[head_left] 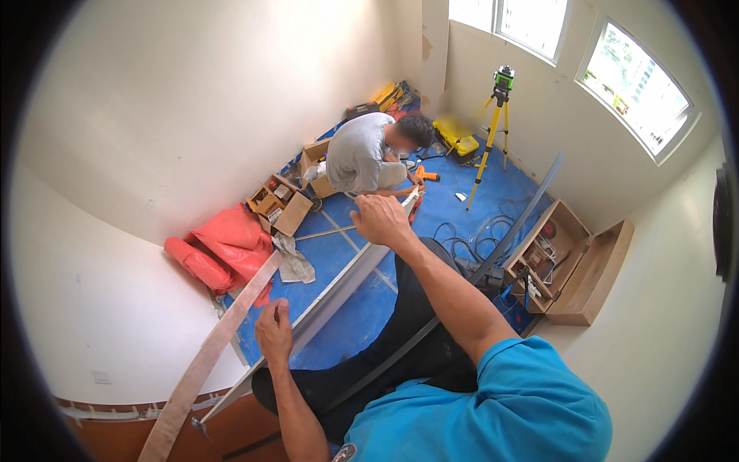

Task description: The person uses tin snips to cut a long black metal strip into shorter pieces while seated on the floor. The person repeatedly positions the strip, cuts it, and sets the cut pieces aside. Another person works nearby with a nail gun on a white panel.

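I've got the long pale panel (342,289) slanting over the blue floor (356,327), right hand (383,221) bent over its far end, left hand (275,333) curled by its nearer stretch. Can't tell if either's gripping. Plank (209,353)'s left of the panel.

The lower end of the wooden plank (206,356) is cut off by the bottom edge, and the dark thing (723,223) at the far right is cropped by the black rim, so its kind cannot be told. The fingertips of the left hand (274,331) are hidden, part of the long board (327,306) is covered by the right hand (382,220), and the yellow toolbox (463,144) is partly blurred.
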A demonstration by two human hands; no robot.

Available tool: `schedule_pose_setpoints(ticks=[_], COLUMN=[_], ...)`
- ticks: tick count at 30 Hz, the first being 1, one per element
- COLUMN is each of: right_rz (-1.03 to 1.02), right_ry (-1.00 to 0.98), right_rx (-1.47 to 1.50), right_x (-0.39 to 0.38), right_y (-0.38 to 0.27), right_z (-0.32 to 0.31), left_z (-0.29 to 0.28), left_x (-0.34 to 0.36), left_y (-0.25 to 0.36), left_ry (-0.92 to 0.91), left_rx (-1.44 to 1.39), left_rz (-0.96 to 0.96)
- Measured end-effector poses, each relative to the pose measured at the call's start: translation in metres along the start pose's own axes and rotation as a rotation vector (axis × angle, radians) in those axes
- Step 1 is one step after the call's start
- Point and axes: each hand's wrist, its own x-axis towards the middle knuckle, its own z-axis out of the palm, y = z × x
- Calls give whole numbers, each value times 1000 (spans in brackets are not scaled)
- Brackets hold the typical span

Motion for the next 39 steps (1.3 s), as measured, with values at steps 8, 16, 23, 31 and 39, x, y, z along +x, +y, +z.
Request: schedule_pose_setpoints(ticks=[8,16,23,31,39], right_rz=[15,35,21,3,7], right_ry=[6,-57,-21,-10,22], right_rx=[-6,-33,-35,-58,-8], right_x=[-1,4,3,3,1], right_y=[-2,-3,-4,-3,-3], right_z=[-4,-8,-1,-5,-3], left_z=[-2,-89,-161,-134,-41], left_x=[1,-10,-39,-50,-19], left_y=[6,144,279,185,-24], left_ry=[22,-150,-431,-30,-59], left_rx=[-35,-334,-942,-972,-124], left_rz=[17,288,1072,406,-168])
